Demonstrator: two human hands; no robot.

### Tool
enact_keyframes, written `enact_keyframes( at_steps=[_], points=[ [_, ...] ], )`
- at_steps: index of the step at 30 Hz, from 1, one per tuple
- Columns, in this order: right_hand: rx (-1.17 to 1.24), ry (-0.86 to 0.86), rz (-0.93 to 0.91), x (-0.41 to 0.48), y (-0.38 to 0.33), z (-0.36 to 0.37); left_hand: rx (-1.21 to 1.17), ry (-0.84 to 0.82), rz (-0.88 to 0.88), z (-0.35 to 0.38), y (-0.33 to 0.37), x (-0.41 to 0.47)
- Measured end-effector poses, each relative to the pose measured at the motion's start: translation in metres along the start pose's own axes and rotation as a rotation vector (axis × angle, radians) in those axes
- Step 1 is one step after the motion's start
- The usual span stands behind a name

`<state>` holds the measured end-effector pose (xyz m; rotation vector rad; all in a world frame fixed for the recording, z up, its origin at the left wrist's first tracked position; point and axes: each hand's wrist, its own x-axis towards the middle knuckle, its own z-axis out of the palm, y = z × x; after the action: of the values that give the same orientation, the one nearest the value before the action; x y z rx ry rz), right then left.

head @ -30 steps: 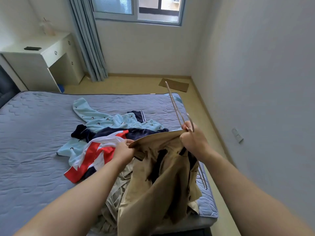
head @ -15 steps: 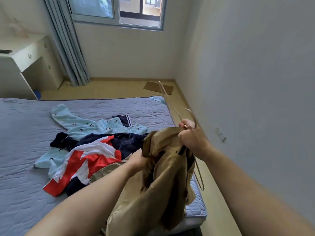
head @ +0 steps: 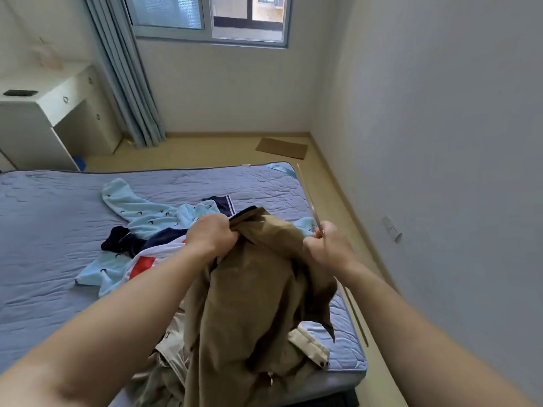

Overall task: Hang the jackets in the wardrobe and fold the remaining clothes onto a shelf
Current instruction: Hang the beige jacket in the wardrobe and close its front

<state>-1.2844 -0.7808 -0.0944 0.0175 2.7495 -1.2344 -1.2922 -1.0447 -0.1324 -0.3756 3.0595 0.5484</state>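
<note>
The jacket (head: pixel 258 304) hangs bunched between both hands over the bed's (head: pixel 58 259) near right corner. The left hand (head: pixel 211 236) grips its collar, fingers curled tight into the cloth. The right hand (head: pixel 326 245), touching the jacket's right side, has its fingers wrapped round the hanger (head: pixel 311 201). A beige garment (head: pixel 308 342) lies beneath. Farther left lie a blue top (head: pixel 147 212) and a red-white top (head: pixel 141 259).

One wide-angle view looks from the person's head forward and down, along both forearms to the left hand (head: pixel 212 235) and right hand (head: pixel 326 245) close in front. It faces across the bed (head: pixel 58 227) toward the window (head: pixel 207 16), a side wall (head: pixel 440 127) near on the right.
</note>
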Motion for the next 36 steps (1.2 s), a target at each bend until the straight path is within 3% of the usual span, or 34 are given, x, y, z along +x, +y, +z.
enact_keyframes(
  at_steps=[6,10,17,21,27,30,36],
  points=[
    [0.205,-0.059,0.037,-0.018,-0.022,0.035,-0.234,-0.183,-0.304,0.004,-0.035,-0.001],
    [0.147,-0.221,0.103,-0.035,-0.023,0.056,-0.275,-0.132,-0.414,0.003,-0.067,-0.003],
    [0.08,-0.442,0.151,-0.054,-0.015,0.083,-0.002,0.012,-0.109,-0.014,-0.082,-0.021],
    [0.292,-0.43,0.225,-0.057,-0.024,0.091,0.036,0.014,0.066,-0.023,-0.054,-0.035],
    [0.377,-0.309,0.282,-0.048,-0.028,0.095,0.196,-0.033,0.268,-0.045,-0.021,-0.063],
    [0.518,-0.297,0.287,-0.05,-0.035,0.104,0.106,-0.086,0.265,-0.06,-0.009,-0.077],
    [0.761,-0.183,0.17,-0.049,-0.05,0.12,-0.35,-0.1,0.233,-0.08,0.013,-0.109]
  ],
)
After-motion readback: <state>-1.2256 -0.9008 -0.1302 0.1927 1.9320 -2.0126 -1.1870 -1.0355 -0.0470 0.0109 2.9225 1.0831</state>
